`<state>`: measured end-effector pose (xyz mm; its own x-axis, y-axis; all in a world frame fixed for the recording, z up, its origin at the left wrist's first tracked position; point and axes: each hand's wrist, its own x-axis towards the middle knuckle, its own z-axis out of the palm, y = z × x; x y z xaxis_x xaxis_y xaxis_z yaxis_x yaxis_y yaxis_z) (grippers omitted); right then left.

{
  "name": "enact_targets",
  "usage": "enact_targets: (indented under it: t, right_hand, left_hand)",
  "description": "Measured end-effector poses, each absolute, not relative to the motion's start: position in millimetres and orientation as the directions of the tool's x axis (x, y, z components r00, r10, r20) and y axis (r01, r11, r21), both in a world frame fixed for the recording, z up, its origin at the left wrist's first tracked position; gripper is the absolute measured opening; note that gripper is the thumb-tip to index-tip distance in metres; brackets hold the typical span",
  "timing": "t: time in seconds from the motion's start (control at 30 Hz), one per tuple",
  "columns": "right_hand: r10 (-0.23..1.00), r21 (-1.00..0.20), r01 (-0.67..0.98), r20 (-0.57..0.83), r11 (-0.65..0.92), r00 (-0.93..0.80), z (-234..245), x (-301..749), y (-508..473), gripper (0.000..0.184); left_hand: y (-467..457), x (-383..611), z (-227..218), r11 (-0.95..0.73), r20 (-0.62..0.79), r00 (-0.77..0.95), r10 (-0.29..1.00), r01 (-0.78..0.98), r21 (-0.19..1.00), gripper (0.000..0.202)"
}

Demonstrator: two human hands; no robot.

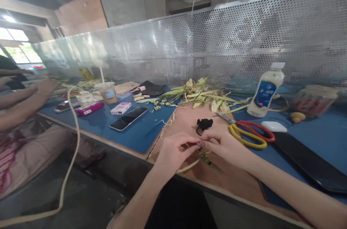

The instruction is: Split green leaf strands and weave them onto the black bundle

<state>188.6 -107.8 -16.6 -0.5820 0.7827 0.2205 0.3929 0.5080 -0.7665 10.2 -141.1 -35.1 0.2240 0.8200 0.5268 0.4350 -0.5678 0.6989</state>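
My left hand (175, 151) and my right hand (222, 146) meet fingertip to fingertip above the brown board, both closed in a pinch. Just under the fingertips hangs a small knotted green plant piece (205, 156), with a pale stem (189, 167) reaching left toward the board's front edge. The pinched part is mostly hidden by my fingers. A black hair tie (204, 125) lies right behind my hands. Scissors (248, 133) with one red and one yellow handle lie beyond my right hand, blades pointing left.
Pale green leaves and stalks (200, 95) are heaped at the back. At right stand a labelled bottle (264, 93) and a black phone-like slab (309, 160). Leftward are a phone (128, 118), a small box (121, 108), a cup (107, 93) and a co-worker's arms (24, 104).
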Motion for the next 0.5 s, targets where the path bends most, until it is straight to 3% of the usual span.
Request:
enact_targets:
  t: [0.2,0.37,0.5]
  right_hand:
    - [0.77,-0.873,0.293,0.134,0.389,-0.624,-21,190,-103,0.016]
    - [0.758,-0.941,0.202,0.079,0.271,-0.648,-23,191,-102,0.015]
    - [0.763,-0.973,0.155,0.033,0.174,-0.646,-25,191,-102,0.02]
  left_hand:
    - [-146,9,-38,-0.745,0.692,0.342,0.636,0.508,0.434,0.026]
    - [-155,11,-45,-0.744,0.724,0.355,0.591,0.588,0.319,0.025]
    - [-154,9,-53,-0.794,0.8,0.392,0.455,0.585,0.165,0.031]
